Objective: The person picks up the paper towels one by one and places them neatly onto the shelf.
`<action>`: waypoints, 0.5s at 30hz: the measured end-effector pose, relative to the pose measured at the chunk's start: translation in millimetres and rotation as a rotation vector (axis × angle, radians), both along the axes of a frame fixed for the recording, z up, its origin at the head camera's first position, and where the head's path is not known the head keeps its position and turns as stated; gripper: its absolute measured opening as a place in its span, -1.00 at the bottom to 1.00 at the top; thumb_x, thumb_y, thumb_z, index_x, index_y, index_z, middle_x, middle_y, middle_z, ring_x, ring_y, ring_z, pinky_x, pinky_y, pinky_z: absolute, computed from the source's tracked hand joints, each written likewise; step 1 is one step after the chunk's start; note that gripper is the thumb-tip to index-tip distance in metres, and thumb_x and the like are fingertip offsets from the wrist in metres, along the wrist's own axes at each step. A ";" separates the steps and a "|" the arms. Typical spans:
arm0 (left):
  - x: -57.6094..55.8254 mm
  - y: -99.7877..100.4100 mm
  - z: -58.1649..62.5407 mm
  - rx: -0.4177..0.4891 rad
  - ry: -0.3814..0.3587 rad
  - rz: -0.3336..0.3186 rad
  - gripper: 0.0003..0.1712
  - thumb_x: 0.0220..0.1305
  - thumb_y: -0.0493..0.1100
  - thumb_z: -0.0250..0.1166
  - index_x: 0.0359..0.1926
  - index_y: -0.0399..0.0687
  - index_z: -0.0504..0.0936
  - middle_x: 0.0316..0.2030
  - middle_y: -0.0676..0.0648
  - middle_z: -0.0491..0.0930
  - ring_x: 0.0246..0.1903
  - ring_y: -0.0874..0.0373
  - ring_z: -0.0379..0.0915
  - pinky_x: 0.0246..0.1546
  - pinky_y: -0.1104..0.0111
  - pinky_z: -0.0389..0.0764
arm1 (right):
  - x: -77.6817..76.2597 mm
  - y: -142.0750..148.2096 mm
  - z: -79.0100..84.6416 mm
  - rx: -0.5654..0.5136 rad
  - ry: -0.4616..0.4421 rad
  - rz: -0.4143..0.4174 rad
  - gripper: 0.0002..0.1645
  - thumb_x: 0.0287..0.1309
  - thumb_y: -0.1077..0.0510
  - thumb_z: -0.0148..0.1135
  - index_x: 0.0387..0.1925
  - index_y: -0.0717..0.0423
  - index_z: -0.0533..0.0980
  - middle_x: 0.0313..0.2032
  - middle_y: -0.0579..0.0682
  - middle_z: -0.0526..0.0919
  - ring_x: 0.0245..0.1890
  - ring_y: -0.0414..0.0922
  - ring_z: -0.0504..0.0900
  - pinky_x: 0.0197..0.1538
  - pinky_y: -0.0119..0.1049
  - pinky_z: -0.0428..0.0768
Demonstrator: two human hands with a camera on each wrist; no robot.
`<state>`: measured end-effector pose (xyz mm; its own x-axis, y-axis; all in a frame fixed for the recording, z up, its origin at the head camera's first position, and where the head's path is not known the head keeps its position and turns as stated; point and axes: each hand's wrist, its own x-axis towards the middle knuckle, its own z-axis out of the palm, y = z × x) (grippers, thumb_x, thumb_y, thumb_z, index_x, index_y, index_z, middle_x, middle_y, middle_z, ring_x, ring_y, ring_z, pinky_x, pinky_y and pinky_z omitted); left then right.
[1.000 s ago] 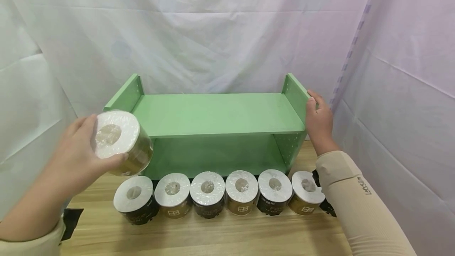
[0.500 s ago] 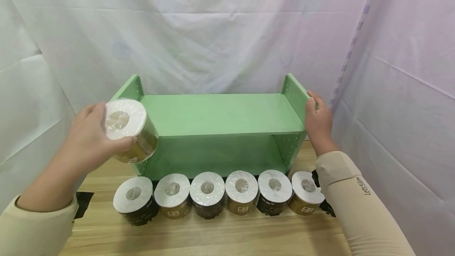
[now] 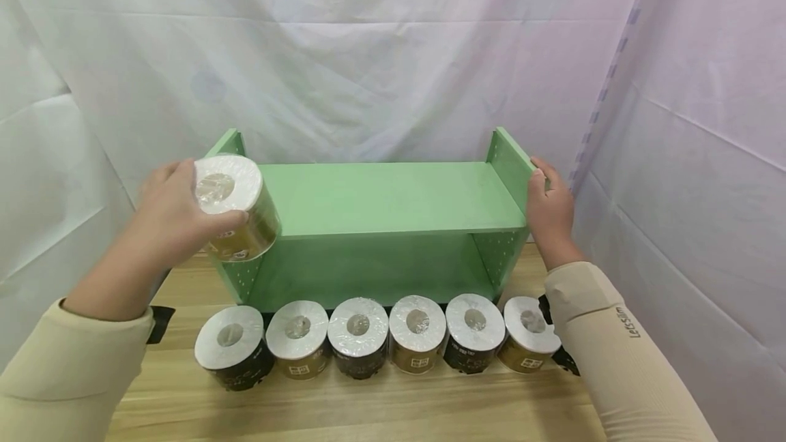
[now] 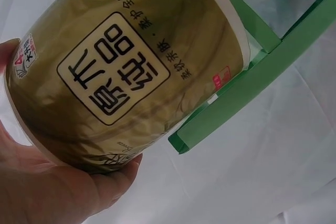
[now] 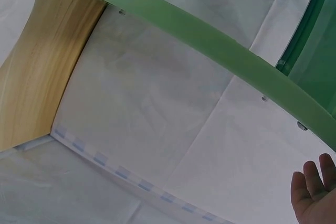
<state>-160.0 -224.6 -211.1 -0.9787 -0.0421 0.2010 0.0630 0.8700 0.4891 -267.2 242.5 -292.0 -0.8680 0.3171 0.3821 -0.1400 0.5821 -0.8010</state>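
Note:
My left hand (image 3: 175, 213) grips a toilet paper roll (image 3: 250, 220) in a gold wrapper, up in front of the left end of a green shelf (image 3: 387, 196). The roll is tilted, its white end with the core hole facing up. Close up in the left wrist view, the gold wrapper (image 4: 121, 66) shows dark printed characters, with my thumb beneath it. At the far end, my right hand (image 3: 551, 213) holds the upper front edge of the shelf's right side panel. In the right wrist view, only some fingertips (image 5: 314, 182) show beside that panel (image 5: 210, 45).
Several toilet paper rolls (image 3: 359, 326) stand upright in a row before the shelf, in alternating black and gold wrappers. They rest on a wooden table (image 3: 368, 408). White cloth (image 3: 368, 53) hangs behind and on both sides. The shelf's lower compartment (image 3: 374, 268) faces forward.
My left hand has carried the gold toilet paper roll up and to the right, closer to the shelf's left end. My right hand stays on the side panel, and the row of rolls has not moved.

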 end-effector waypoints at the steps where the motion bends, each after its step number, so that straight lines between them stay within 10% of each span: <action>1: -0.8 0.6 0.7 0.002 -0.002 0.002 0.13 0.09 0.04 0.36 0.36 -0.59 -0.06 0.34 -0.59 -0.14 0.25 -0.49 -0.14 -0.07 -0.31 0.29 | 0.3 -0.3 0.1 -0.004 0.001 0.002 -0.36 0.42 -0.18 -0.40 0.41 -0.16 0.27 0.38 -0.03 0.30 -0.06 0.07 0.40 0.04 0.00 0.35; 15: -13.5 -0.4 4.3 0.016 0.001 0.025 0.08 0.10 0.04 0.32 0.37 -0.56 -0.03 0.32 -0.59 -0.12 0.20 -0.47 -0.10 -0.17 -0.26 0.35 | -1.6 -1.7 -0.4 -0.013 0.008 0.009 -0.35 0.41 -0.18 -0.39 0.40 -0.13 0.28 0.37 0.00 0.32 -0.12 0.09 0.39 0.01 0.00 0.36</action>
<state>-173.6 -225.0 -206.9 -0.9771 -0.0694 0.2010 0.0422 0.8632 0.5030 -268.8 240.9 -292.4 -0.8680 0.3139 0.3846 -0.1516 0.5702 -0.8074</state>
